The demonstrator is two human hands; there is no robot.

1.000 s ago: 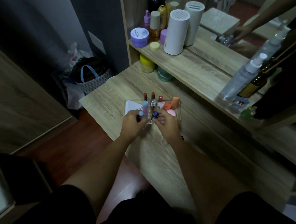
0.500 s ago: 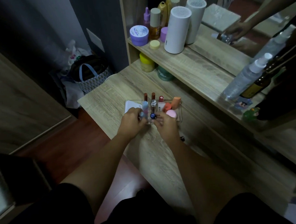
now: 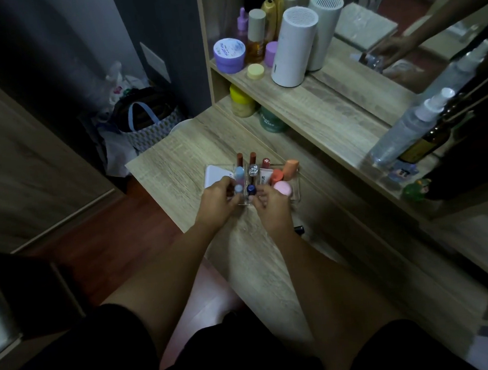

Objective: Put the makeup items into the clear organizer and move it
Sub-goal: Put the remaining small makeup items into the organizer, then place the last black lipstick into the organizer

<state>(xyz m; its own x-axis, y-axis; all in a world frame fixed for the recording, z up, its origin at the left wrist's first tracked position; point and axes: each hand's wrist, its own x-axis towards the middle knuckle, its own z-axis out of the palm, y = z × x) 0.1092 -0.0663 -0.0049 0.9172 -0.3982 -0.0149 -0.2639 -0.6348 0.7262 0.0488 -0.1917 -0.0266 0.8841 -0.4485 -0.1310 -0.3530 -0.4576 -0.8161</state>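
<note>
The clear organizer [image 3: 295, 194] sits on the wooden desk [image 3: 177, 160], filled with several upright makeup items: brown lipstick tubes [image 3: 239, 158], a pale blue tube [image 3: 239, 175], a dark blue cap [image 3: 251, 189], an orange sponge [image 3: 289, 167] and a pink puff [image 3: 282, 188]. My left hand [image 3: 219, 201] grips the organizer's near left side. My right hand [image 3: 271, 204] grips its near right front. A white flat case [image 3: 214, 176] lies just left of the organizer, partly under my left hand.
A shelf [image 3: 318, 107] beyond the desk carries a white cylinder [image 3: 292, 47], purple jar [image 3: 229, 55], bottles and a spray bottle [image 3: 406, 130]. Yellow and green jars stand under it. A small dark item [image 3: 298, 229] lies by my right wrist. A patterned bag [image 3: 152, 124] sits on the floor at left.
Both hands have stayed on the organizer's front. The organizer and hands have shifted slightly away from me along the desk.
</note>
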